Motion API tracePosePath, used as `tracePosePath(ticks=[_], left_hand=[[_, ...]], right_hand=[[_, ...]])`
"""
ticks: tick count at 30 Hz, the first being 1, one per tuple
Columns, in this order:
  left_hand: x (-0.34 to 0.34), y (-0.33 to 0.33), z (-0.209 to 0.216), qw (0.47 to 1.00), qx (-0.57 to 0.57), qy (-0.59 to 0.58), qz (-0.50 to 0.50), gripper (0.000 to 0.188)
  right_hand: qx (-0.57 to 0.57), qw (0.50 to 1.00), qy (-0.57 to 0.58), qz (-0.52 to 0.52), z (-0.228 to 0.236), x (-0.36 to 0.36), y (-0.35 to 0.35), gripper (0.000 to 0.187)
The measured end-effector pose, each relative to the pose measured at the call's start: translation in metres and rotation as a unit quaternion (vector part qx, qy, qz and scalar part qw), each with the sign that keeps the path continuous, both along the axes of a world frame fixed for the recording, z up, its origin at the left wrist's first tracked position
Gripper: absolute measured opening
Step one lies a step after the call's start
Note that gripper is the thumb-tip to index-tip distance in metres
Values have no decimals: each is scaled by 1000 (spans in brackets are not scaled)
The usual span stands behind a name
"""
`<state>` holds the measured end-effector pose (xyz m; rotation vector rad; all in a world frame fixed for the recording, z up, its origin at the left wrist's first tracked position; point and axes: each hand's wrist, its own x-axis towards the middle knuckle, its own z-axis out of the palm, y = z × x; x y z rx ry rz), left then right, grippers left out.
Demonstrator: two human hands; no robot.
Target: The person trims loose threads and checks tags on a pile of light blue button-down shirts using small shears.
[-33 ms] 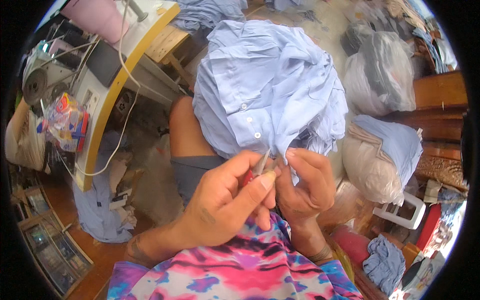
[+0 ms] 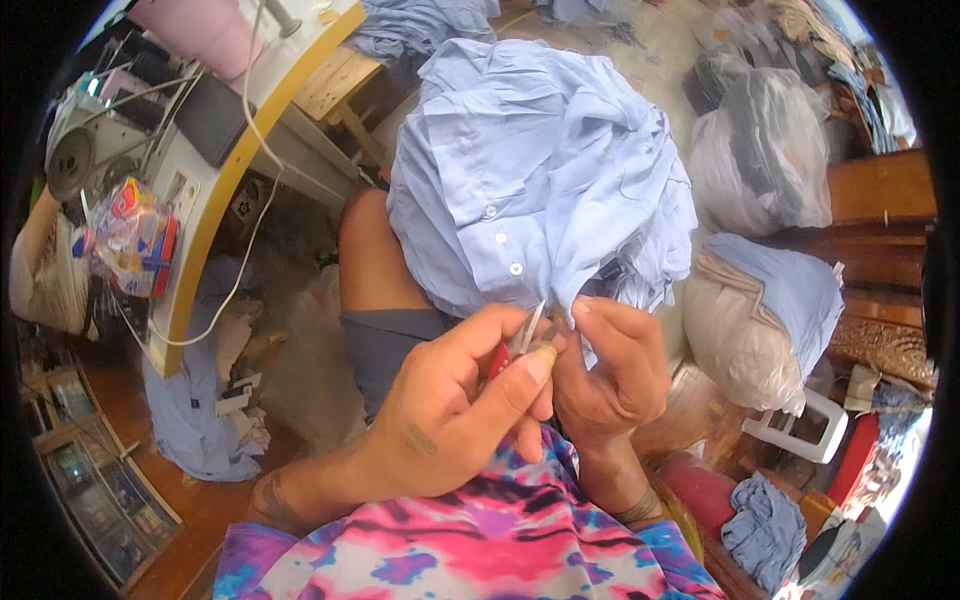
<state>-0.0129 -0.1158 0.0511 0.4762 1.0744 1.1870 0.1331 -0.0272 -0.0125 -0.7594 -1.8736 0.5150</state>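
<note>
A pale blue button-up shirt (image 2: 470, 150) lies bunched in a large heap across my lap. Its placket carries several small white buttons. My left hand (image 2: 455, 400) is closed around small red-handled thread snips (image 2: 525, 340), with the metal blades pointing up at the shirt's lower edge. Just to the right, my right hand (image 2: 615, 365) pinches a bit of that edge between thumb and fingertips, close beside the blades. The fingers partly hide the snips' handle, and any thread there is too fine to make out.
On the left stands a yellow-edged work table (image 2: 240, 165) with a machine and a plastic bag of goods (image 2: 130, 240). A white cable (image 2: 262, 215) hangs off it. Stuffed plastic bags (image 2: 760, 150), a white plastic stool (image 2: 805, 430) and more blue cloth (image 2: 765, 525) lie to the right.
The view has shifted very slightly. Both hands keep their holds on the snips and the shirt edge, in nearly the same place.
</note>
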Motion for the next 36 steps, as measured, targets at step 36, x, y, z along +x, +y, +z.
tracePosePath(ticks=[36], left_hand=[[6,-10,-29,915,76,373,132,19]], right_hand=[[108,992,-8,72,-30,-29,7,23]])
